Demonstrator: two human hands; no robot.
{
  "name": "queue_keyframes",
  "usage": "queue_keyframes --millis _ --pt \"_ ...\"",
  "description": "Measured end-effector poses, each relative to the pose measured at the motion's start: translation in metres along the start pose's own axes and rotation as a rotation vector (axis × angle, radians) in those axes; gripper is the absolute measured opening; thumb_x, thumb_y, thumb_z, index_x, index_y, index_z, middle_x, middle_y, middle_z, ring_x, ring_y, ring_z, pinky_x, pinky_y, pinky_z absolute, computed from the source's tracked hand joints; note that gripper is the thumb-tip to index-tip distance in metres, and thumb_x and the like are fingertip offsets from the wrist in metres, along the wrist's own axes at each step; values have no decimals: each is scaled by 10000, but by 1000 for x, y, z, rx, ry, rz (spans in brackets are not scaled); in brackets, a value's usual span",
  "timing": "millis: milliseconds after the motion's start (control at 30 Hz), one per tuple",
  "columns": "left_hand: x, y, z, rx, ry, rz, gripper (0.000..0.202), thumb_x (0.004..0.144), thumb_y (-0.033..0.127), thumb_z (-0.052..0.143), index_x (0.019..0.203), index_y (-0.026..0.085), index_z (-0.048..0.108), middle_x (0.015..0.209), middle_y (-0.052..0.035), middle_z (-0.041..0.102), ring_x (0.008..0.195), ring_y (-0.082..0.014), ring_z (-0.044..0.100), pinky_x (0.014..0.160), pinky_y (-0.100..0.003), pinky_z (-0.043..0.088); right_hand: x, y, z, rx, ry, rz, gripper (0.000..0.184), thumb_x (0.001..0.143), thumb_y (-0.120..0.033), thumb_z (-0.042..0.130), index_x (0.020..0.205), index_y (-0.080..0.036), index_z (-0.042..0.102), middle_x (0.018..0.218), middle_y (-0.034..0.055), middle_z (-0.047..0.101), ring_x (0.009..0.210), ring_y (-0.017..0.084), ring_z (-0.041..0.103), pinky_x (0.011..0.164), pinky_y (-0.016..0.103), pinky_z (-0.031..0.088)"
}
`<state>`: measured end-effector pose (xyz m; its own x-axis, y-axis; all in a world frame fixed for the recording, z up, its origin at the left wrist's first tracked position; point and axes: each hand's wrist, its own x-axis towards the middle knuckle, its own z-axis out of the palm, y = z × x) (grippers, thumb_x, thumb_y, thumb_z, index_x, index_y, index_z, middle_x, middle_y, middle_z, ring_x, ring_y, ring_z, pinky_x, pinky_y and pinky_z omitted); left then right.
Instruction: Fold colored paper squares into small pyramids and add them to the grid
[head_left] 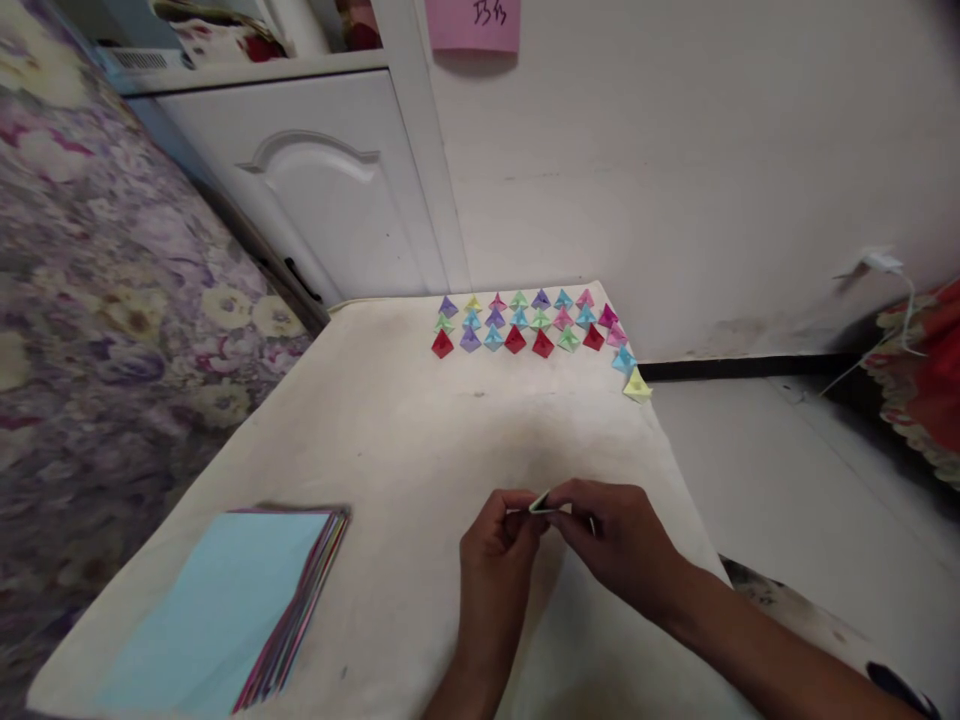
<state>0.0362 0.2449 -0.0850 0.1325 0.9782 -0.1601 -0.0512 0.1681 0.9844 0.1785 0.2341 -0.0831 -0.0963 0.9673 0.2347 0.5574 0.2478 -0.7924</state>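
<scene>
Together, two hands [495, 550] [622, 545] pinch one folded paper [539, 504].

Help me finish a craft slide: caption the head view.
Left hand and right hand hold a small folded piece over a cream table, colourful folded shapes lined up beyond.

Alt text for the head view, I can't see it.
Left hand and right hand hold a folded piece over a pale table. Rows of colorful folded pieces sit near its far edge; a paper stack, blue on top, lies left.
</scene>
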Motion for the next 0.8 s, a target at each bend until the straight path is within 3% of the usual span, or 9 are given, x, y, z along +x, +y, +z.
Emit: queue_keyframes --millis 200,400,533,667,800 --pt "-2 -4 1 -30 3 11 107 766 150 582 860 200 589 734 26 670 732 -128 623 679 -208 453 -2 -3 3 93 -22 -32 181 817 -146 548 929 -258 635 828 -25 670 656 103 577 617 214 428" --pt "-5 4 4 -113 9 -49 159 781 188 558 928 184 616 873 -30 706 819 -180 655 773 -284 480 1 -2 0 60 -22 -67 83 818 -130 536 803 -195 585 725 -17 553 641 102 522 605 221 401" --pt "-6 7 4 -197 -23 -82 211 789 193 542 968 156 646 952 -65 695 923 -211 626 859 -331 459 1 -2 -3 45 -62 -79 92 838 -133 505 790 -190 559 759 -9 545 665 103 518 619 223 399" --pt "-3 1 -1 -303 -72 -134 215 785 222 582 971 137 650 933 -81 689 884 -202 619 860 -346 451 2 -2 -5 45 -91 -88 101 853 -146 487 794 -196 551 765 -8 542 662 103 512 611 223 396" --pt "3 -9 -7 -326 -101 -127 146 749 199 646 882 143 658 819 -42 680 766 -146 603 770 -280 463 3 -2 -8 53 -97 -86 89 854 -159 496 824 -203 567 754 -14 544 657 102 510 612 223 395"
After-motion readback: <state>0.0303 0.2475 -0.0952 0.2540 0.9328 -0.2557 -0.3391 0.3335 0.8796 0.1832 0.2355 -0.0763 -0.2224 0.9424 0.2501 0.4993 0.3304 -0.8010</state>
